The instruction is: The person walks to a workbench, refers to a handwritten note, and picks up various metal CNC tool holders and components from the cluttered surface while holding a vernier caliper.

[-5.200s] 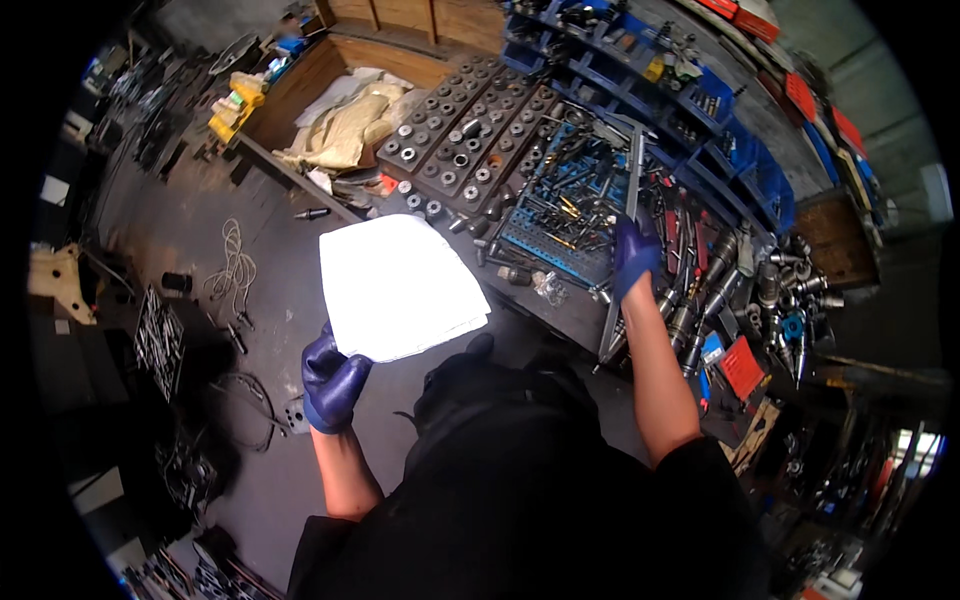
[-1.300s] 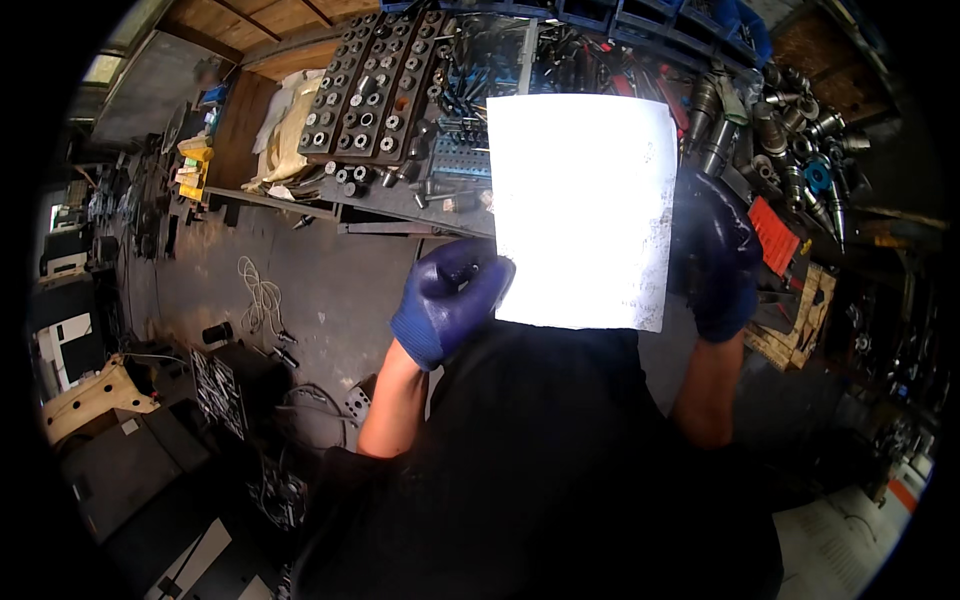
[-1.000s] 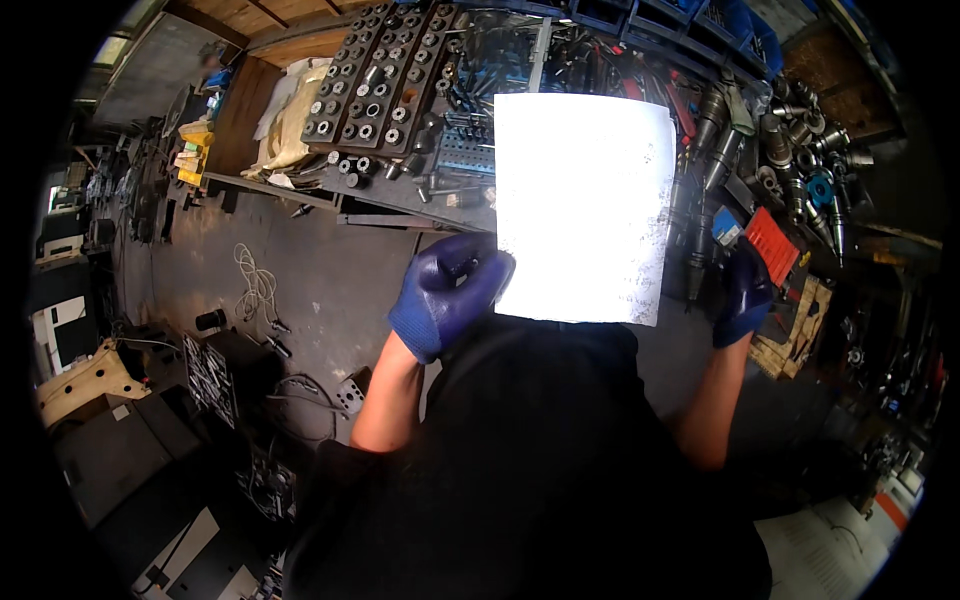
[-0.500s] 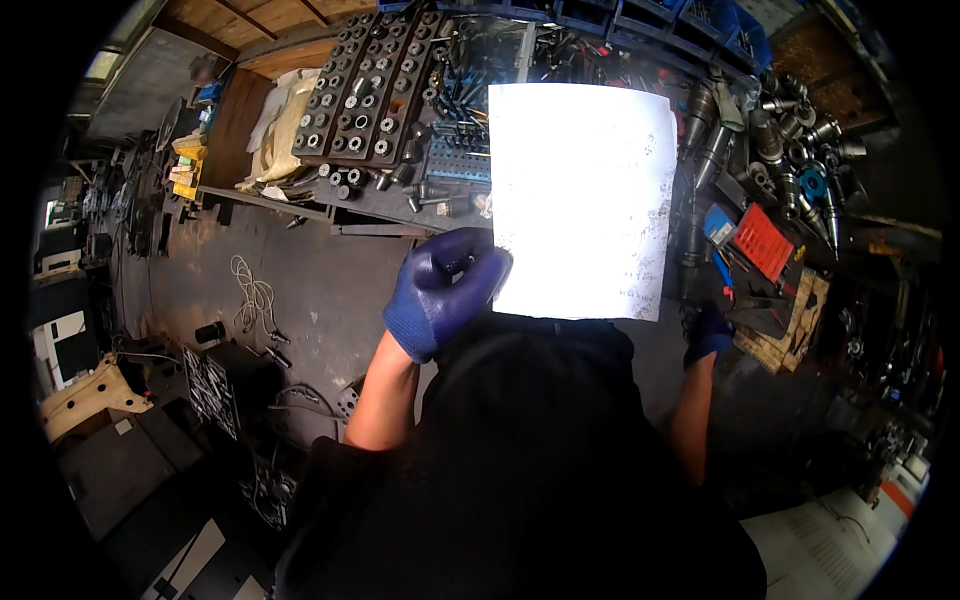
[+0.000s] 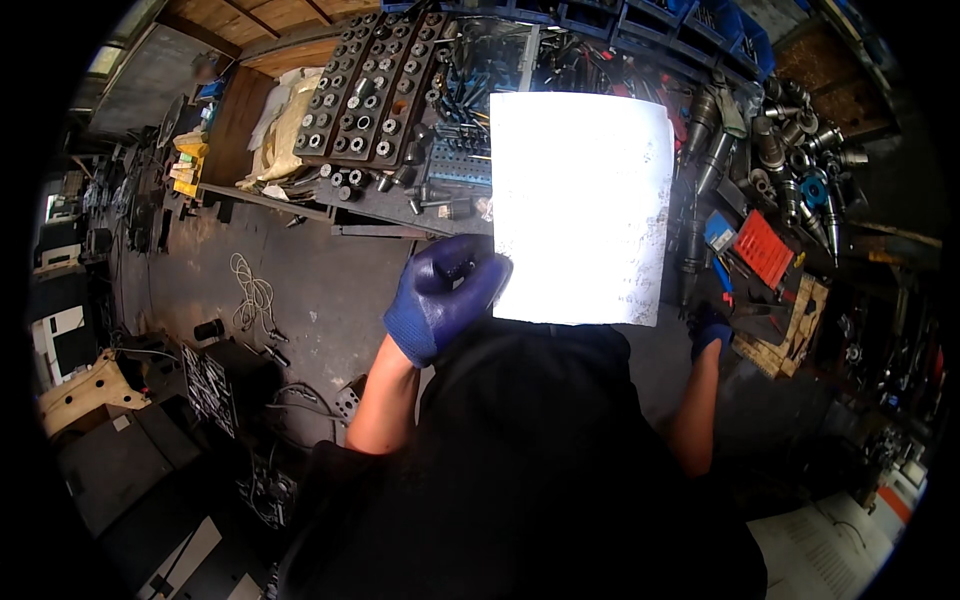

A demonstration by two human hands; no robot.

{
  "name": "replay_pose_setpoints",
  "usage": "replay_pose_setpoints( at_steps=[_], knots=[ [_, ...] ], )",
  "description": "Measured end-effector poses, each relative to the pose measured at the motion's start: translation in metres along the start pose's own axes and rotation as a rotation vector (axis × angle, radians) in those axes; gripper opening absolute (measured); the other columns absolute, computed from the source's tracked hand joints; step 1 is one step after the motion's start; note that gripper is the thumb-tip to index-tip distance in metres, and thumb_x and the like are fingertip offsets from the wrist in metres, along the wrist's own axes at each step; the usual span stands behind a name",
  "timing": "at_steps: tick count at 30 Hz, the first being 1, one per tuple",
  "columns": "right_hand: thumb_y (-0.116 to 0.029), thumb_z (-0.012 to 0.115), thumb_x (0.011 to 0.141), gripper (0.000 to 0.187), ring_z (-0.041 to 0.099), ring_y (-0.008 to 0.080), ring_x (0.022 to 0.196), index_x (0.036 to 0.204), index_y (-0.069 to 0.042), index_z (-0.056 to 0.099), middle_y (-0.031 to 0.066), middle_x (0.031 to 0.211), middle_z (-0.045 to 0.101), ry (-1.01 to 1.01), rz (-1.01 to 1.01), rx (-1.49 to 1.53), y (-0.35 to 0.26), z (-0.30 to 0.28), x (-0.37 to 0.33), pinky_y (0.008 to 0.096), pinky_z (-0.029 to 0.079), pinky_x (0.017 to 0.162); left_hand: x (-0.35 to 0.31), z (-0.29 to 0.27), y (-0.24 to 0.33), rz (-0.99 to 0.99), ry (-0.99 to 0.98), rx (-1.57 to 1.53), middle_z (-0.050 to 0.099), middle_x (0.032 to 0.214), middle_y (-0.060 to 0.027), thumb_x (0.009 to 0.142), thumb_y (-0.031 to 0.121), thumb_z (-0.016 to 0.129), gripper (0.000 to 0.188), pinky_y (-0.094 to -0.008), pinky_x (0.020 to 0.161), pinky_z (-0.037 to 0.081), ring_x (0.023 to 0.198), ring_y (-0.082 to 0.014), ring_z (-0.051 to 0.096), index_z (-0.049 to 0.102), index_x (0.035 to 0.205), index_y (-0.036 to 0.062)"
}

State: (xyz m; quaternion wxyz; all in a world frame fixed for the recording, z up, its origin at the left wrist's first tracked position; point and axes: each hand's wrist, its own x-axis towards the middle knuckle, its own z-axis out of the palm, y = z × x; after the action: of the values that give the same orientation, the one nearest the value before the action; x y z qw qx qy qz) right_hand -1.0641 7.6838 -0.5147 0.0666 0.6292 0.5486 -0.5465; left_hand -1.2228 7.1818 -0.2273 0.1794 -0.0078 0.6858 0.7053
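My left hand (image 5: 447, 297), in a dark blue work glove, pinches the left edge of a white sheet of paper (image 5: 580, 210). Smudges and faint marks run down the sheet's right side. It is held up in front of my body and hides part of the workbench behind. Low on the right, my right hand (image 5: 709, 328), gloved in the same blue, rests by the bench's near edge beside a worn wooden piece (image 5: 790, 335). Its fingers are dark and blurred, so whether it grips anything cannot be made out.
Racks of round collets (image 5: 370, 90) stand at the bench's back left, a blue perforated tray (image 5: 455, 163) beside them. Metal tool holders (image 5: 790, 150) crowd the right, near a red flat case (image 5: 763, 248). Blue bins (image 5: 690, 30) line the back. A coiled cord (image 5: 253, 295) lies on the floor.
The sheet sits very slightly lower in the view, and its tilt has altered a little. My left hand keeps its pinch; my right hand has barely shifted.
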Motion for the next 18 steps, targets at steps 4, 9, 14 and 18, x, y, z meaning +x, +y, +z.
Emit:
replay_pose_setpoints(
  at_steps=[4,9,14,18],
  knots=[
    [-0.041,0.056,0.098,0.022,0.054,0.0193,0.052,0.099,-0.019,0.057,0.0059,0.073,0.065,-0.096,0.003,-0.081,-0.003,-0.005,0.003,0.0331,0.036,0.045,0.0,0.002,-0.001,0.011,0.007,-0.007,0.058,0.073,0.0035,0.089,0.0,0.067,0.004,-0.0207,0.057,0.04,0.066,-0.0027,0.05,0.065,0.092,0.0],
    [-0.042,0.056,0.098,0.021,0.054,0.0201,0.053,0.099,-0.021,0.055,0.0062,0.074,0.064,-0.094,0.05,-0.06,-0.009,-0.003,-0.004,0.0344,0.037,0.046,0.003,0.006,0.004,-0.022,-0.022,-0.007,0.058,0.073,0.0034,0.089,-0.001,0.067,0.004,-0.0208,0.057,0.041,0.065,-0.0028,0.05,0.065,0.092,-0.0004],
    [-0.042,0.056,0.097,0.022,0.057,0.0231,0.058,0.101,-0.02,0.053,0.0088,0.082,0.066,-0.08,0.004,0.02,-0.006,-0.002,-0.012,0.0365,0.038,0.048,0.004,0.005,0.003,-0.008,-0.02,-0.007,0.059,0.074,0.0027,0.088,-0.001,0.067,0.005,-0.0207,0.057,0.042,0.066,-0.0029,0.051,0.065,0.093,-0.001],
    [-0.039,0.059,0.096,0.023,0.058,0.0221,0.058,0.1,-0.018,0.051,0.0093,0.082,0.067,-0.071,-0.013,0.037,-0.012,0.002,-0.029,0.0356,0.039,0.048,0.004,0.006,0.004,-0.036,-0.008,-0.009,0.061,0.076,0.0016,0.088,-0.001,0.068,0.008,-0.0206,0.058,0.044,0.067,-0.0034,0.053,0.065,0.096,-0.0018]
  ],
)
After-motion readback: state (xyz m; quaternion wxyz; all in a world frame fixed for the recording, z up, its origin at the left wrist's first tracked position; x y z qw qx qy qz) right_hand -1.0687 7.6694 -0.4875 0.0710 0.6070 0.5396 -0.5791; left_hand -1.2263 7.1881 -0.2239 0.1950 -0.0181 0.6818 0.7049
